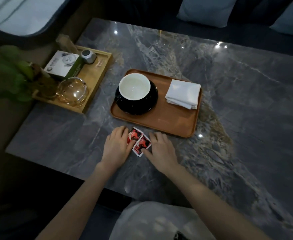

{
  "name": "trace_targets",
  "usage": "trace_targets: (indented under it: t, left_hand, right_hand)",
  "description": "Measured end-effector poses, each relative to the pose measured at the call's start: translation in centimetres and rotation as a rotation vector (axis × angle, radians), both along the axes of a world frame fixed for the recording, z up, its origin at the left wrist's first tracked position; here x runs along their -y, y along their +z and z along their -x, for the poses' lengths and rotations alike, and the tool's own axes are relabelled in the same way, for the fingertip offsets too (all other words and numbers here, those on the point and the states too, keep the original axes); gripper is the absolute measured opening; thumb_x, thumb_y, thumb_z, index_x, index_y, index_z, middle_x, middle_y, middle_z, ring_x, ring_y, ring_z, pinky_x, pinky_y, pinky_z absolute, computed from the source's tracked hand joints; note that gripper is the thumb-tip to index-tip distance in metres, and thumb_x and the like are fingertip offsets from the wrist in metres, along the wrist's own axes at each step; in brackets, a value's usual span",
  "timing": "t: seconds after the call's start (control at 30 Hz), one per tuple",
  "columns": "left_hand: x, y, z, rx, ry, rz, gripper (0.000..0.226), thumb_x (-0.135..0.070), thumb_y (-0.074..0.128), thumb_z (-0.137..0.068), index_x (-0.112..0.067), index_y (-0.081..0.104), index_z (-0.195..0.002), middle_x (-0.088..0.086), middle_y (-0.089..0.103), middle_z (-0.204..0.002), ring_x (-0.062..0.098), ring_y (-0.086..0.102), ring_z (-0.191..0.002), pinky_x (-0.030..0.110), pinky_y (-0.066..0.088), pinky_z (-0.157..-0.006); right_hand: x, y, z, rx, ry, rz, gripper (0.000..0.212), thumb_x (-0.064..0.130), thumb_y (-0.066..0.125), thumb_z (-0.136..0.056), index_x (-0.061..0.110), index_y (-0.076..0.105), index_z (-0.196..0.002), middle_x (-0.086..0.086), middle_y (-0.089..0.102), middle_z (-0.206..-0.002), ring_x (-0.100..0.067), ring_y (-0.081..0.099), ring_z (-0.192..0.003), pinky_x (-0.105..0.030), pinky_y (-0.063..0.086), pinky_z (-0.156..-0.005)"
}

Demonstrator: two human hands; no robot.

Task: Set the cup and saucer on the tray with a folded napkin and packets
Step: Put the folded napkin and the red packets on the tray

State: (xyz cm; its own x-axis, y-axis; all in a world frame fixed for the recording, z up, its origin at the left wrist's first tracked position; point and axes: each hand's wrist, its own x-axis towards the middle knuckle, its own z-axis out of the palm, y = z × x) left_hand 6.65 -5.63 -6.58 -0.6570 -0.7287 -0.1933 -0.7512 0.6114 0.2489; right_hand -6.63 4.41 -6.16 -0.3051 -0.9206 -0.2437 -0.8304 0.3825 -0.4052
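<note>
An orange-brown tray (168, 122) lies on the grey marble table. On its left part stands a cup (134, 86), white inside, on a black saucer (142, 105). A folded white napkin (183, 94) lies on the tray's right part. Two red and black packets (139, 140) lie side by side on the table just in front of the tray. My left hand (118, 146) rests on the left packet with its fingers on it. My right hand (161, 148) touches the right packet with its fingertips and thumb. Neither packet is lifted.
A wooden tray (100, 78) at the left holds a glass teapot (73, 91), a white and green box (62, 65) and a grey metal object (88, 56). A green plant (16, 75) stands beside it. Cushions (206, 9) sit beyond the table's far edge.
</note>
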Motion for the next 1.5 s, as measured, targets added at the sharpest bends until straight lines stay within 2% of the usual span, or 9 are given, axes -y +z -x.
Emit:
trace_targets:
  t: [0.23,0.43,0.57,0.67,0.93,1.03,1.13,1.27,1.5]
  left_hand:
    - [-1.1,-1.3,-0.2,-0.066,0.14,-0.013,0.047,-0.032,0.052,-0.09,-0.003,0.049,-0.127,0.016,0.047,-0.136,0.032,0.04,-0.128,0.046,0.036,-0.1]
    - [-1.2,-1.2,0.4,-0.218,0.274,-0.118,0.041,-0.026,0.064,-0.082,-0.003,0.058,-0.116,0.016,0.05,-0.131,0.031,0.041,-0.124,0.044,0.035,-0.101]
    - [-1.0,-0.8,1.1,-0.311,0.355,-0.19,0.033,-0.015,0.072,-0.073,-0.005,0.06,-0.102,0.015,0.059,-0.113,0.03,0.05,-0.108,0.036,0.038,-0.091]
    - [-0.8,0.0,1.9,-0.398,0.367,-0.268,0.022,-0.006,0.068,-0.077,-0.003,0.06,-0.098,0.009,0.064,-0.093,0.021,0.055,-0.086,0.018,0.034,-0.072]
    - [1.6,0.6,5.3,-0.627,0.377,-0.56,0.019,-0.002,0.067,-0.078,0.0,0.066,-0.098,-0.001,0.064,-0.078,-0.003,0.056,-0.059,0.006,0.042,-0.059]
    - [2.7,1.2,6.8,-0.687,0.359,-0.62,0.017,0.0,0.064,-0.081,-0.002,0.066,-0.098,-0.002,0.064,-0.08,-0.006,0.058,-0.062,0.012,0.047,-0.065]
    - [3.2,1.5,8.2,-0.706,0.352,-0.659,0.019,0.002,0.06,-0.083,-0.001,0.065,-0.1,-0.001,0.064,-0.081,0.0,0.059,-0.068,0.012,0.048,-0.065]
    - [3.0,1.6,10.0,-0.681,0.388,-0.725,0.022,0.002,0.058,-0.084,0.0,0.065,-0.105,0.008,0.064,-0.09,0.014,0.059,-0.077,0.016,0.048,-0.066]
    - [2.8,1.5,12.8,-0.533,0.288,-0.708,0.02,-0.005,0.06,-0.085,-0.01,0.067,-0.103,0.005,0.065,-0.094,0.016,0.06,-0.088,0.026,0.049,-0.078]
  right_hand:
    - [0.6,-0.6,-1.6,-0.103,-0.014,0.022,0.061,0.042,0.058,-0.085,0.009,0.041,-0.134,-0.012,0.046,-0.129,-0.03,0.043,-0.116,-0.041,0.038,-0.094]
    - [1.0,-0.4,-1.2,0.008,-0.1,-0.001,0.052,0.04,0.065,-0.081,0.011,0.049,-0.122,-0.007,0.049,-0.122,-0.025,0.044,-0.116,-0.037,0.037,-0.096]
    - [0.0,-0.3,-0.3,0.185,-0.259,0.001,0.031,0.032,0.065,-0.083,0.013,0.062,-0.107,-0.005,0.054,-0.114,-0.022,0.051,-0.109,-0.036,0.045,-0.091]
    - [-1.0,-0.2,0.8,0.325,-0.397,0.039,0.013,0.023,0.065,-0.084,0.013,0.07,-0.092,-0.006,0.063,-0.103,-0.021,0.059,-0.096,-0.032,0.046,-0.083]
    - [-2.7,2.4,6.4,0.865,-0.758,0.185,0.01,0.012,0.07,-0.081,0.012,0.07,-0.071,0.01,0.062,-0.052,0.002,0.053,-0.049,-0.013,0.042,-0.053]
    - [-2.7,2.6,9.2,0.982,-0.951,0.25,0.016,0.014,0.068,-0.082,0.017,0.067,-0.065,0.009,0.056,-0.04,-0.007,0.047,-0.042,-0.02,0.036,-0.044]
    - [-2.1,2.5,11.1,0.92,-1.038,0.276,0.018,0.013,0.066,-0.083,0.019,0.063,-0.066,0.011,0.06,-0.045,-0.002,0.052,-0.045,-0.015,0.038,-0.044]
    - [-1.5,0.9,11.5,0.758,-1.054,0.268,0.015,0.012,0.067,-0.082,0.016,0.066,-0.068,-0.002,0.066,-0.075,-0.016,0.059,-0.077,-0.026,0.043,-0.074]
    - [-1.3,-0.6,11.2,0.276,-0.915,0.155,0.017,0.029,0.065,-0.083,0.015,0.073,-0.087,-0.007,0.062,-0.091,-0.02,0.056,-0.088,-0.027,0.036,-0.069]
